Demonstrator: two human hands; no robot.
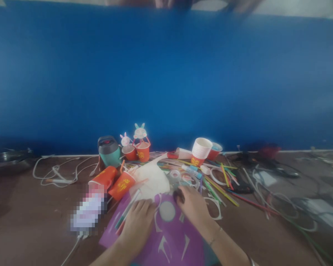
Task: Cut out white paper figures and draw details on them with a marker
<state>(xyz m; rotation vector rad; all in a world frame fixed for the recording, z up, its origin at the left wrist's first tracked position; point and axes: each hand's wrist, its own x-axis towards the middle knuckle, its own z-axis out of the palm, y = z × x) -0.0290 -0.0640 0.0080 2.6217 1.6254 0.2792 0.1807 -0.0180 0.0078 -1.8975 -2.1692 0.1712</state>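
Note:
My left hand point(138, 221) lies palm down on the left part of a purple sheet point(177, 236), its fingers pointing forward and blurred. Beside it are slim marker pens point(125, 214), one teal-ended and one reddish. My right hand point(193, 207) is bent at the sheet's far right edge, its fingers closed around a small dark object point(179, 196) that is too blurred to name. Between the hands a pale round paper piece point(167, 211) rests on the sheet. Thin white paper offcuts point(164, 248) lie nearer to me. White paper point(150, 179) spreads just beyond my hands.
Two orange paper cups point(123, 186) lie tipped at left, near a pixelated object point(88, 212) with a cable. Behind stand a teal bottle point(109, 152), cups with rabbit figures point(140, 132) and stacked paper cups point(202, 148). Coloured sticks point(219, 190) and cables point(288, 210) spread rightward.

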